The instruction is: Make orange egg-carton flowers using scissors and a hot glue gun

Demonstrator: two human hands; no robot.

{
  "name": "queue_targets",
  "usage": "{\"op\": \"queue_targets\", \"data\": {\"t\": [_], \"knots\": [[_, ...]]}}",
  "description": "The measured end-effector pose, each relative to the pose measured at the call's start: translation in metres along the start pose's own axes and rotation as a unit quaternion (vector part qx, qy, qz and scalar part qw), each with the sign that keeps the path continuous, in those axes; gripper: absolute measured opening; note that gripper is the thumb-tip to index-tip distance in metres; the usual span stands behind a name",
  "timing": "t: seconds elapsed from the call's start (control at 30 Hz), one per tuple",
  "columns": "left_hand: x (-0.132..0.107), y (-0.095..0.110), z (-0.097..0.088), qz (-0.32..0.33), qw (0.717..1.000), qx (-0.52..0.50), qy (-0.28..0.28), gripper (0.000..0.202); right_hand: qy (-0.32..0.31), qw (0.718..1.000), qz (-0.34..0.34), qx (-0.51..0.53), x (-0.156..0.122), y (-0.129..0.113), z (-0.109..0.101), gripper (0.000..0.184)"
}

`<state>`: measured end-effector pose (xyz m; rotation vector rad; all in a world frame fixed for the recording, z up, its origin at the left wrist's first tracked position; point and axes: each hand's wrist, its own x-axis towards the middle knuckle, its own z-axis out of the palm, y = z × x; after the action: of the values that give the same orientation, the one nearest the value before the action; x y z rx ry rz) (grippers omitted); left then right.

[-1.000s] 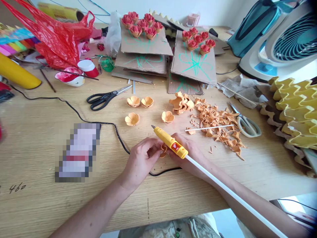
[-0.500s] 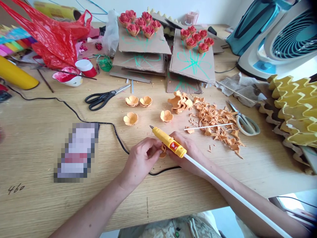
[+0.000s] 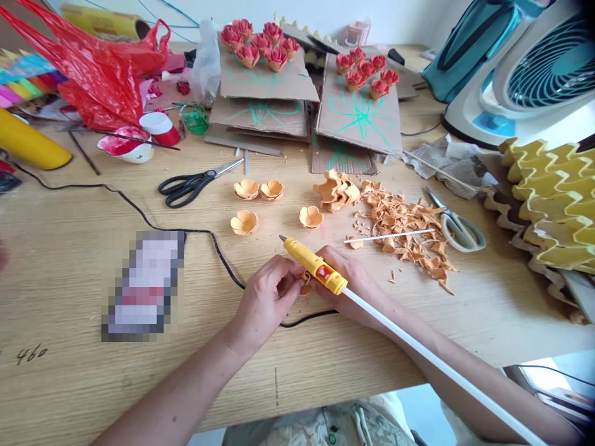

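My left hand (image 3: 266,296) is closed, thumb and fingers pinching a small orange egg-carton flower piece (image 3: 305,288) that is mostly hidden between both hands. In my right hand (image 3: 356,282) is a yellow hot glue gun (image 3: 304,255), its dark nozzle pointing up and left. A long white glue stick (image 3: 418,344) runs from the gun's rear across my right forearm. My right fingertips lie close to the flower piece, largely covered by the gun. Beyond the hands, several orange petal cups (image 3: 311,217) sit on the table.
Orange scraps (image 3: 404,223) and light-handled scissors (image 3: 460,229) lie right. Black scissors (image 3: 186,186) and a blurred-out phone (image 3: 146,285) lie left, with a black cord (image 3: 223,260) nearby. Cardboard sheets (image 3: 360,121) with red flowers stand behind; a fan (image 3: 502,99) and yellow egg trays (image 3: 548,210) are at right.
The whole view has shifted very slightly to the left. Both hands keep the same pose, with the glue gun and the flower piece held as before.
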<state>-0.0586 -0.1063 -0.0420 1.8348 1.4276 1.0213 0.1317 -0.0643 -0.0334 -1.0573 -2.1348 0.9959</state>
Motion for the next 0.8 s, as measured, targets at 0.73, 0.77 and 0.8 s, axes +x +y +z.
{"op": "queue_targets", "data": {"t": [0.73,0.77,0.8], "knots": [[0.0055,-0.0006,-0.0066,0.032,0.999,0.001,-0.044,0.025,-0.014,1.000,0.007,0.008,0.0016,-0.0004,-0.0005,0.015],[0.0060,-0.0009,-0.0059,0.027,0.999,0.004,-0.041,0.026,-0.015,1.000,0.008,0.008,0.0017,-0.0012,-0.0009,0.015],[0.0064,-0.0013,-0.0049,0.023,0.999,0.009,-0.038,0.027,-0.015,1.000,0.009,0.008,0.0018,-0.0020,-0.0014,0.015]]}}
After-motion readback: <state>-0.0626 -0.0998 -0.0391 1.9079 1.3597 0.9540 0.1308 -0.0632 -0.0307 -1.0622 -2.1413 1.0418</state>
